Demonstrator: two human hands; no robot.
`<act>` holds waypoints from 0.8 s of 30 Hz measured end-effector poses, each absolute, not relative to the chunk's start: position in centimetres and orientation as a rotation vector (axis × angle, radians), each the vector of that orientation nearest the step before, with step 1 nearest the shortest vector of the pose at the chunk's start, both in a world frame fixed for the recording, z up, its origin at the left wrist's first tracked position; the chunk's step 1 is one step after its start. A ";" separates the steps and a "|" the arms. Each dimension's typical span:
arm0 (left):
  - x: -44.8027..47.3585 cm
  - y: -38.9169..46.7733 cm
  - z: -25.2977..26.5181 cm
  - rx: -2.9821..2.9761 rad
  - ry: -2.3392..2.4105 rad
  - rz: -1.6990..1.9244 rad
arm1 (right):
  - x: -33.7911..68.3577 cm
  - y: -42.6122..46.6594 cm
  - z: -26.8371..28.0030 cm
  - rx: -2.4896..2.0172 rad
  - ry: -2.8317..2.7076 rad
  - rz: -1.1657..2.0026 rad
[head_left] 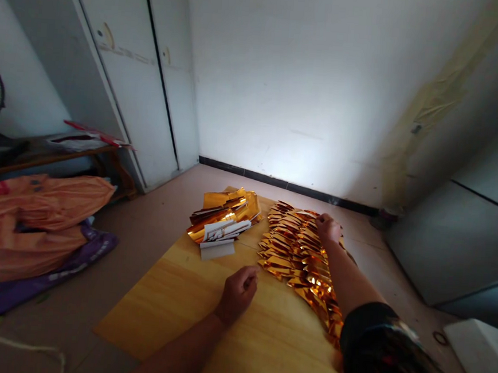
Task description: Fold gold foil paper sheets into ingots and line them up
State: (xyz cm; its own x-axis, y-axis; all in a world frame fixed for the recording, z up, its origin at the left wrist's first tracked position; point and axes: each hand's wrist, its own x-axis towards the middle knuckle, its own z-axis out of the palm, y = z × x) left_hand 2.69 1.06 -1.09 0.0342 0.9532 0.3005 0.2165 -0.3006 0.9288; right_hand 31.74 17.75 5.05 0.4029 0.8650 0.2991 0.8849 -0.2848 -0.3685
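Rows of folded gold foil papers (294, 242) lie overlapped on the right side of a light wooden board (188, 297). My right hand (328, 228) is closed at the far right of these rows, its fingers pinching a folded gold foil paper there; the fingertips are partly hidden. Nearer to me, my left hand (238, 289) rests low over the board in a loose fist, with nothing showing in it, just left of the folded rows. A loose pile of flat gold foil sheets (225, 210), some with white backs showing, sits at the board's far left.
An orange bag (39, 216) and a purple bag (61, 269) lie on the floor at left, before a low wooden bench (88, 154). A pale cabinet (131, 85) stands behind. A white box (479, 354) is at lower right, and a wall rises beyond the board.
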 end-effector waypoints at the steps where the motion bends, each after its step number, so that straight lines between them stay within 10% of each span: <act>1: 2.7 1.0 -1.1 1.624 1.214 1.320 | 31.7 18.1 4.8 -2.214 -1.501 -0.060; 24: 2.6 0.9 -1.5 1.765 1.191 1.323 | 31.7 18.8 4.1 -2.304 -1.615 -0.138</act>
